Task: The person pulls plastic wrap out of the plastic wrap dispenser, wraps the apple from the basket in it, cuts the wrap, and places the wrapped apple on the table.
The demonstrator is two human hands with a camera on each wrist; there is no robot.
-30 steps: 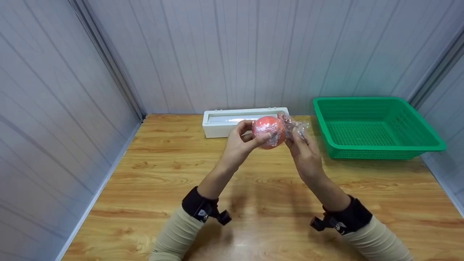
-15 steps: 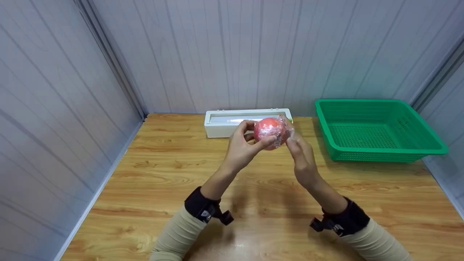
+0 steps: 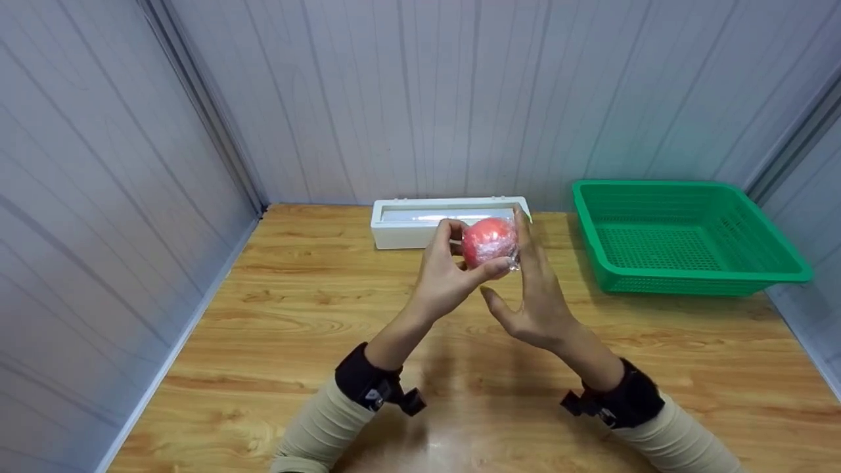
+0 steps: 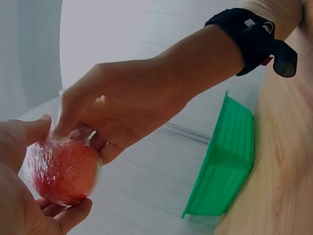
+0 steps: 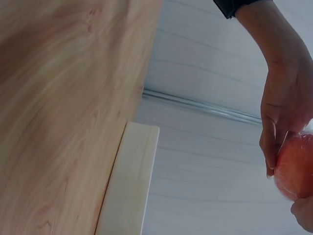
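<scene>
Overhead: green basket [image 3: 683, 240] w/ nothing in it, white box [image 3: 420, 226] holding a film roll. Left hand [image 3: 450, 276] grips wrapped apple [image 3: 489, 242] above table [image 3: 276, 341]; right hand [image 3: 535, 295] now flat against it, film tail gone. Left wrist: apple [image 4: 62, 171] clasped. Right wrist: apple [image 5: 296, 166] at edge.

The place looked like a small staged recording booth rather than a lived-in room. Pale grey ribbed panel walls [image 3: 460, 98] closed in three sides of a wood-grain surface [image 3: 295, 328], with metal strips running down the corners. Little stood on it: a white cling-film dispenser box [image 3: 407, 226] against the back wall and a green plastic basket [image 3: 683, 236] to the right. The person wore black camera straps [image 3: 368, 384] on both wrists.
</scene>
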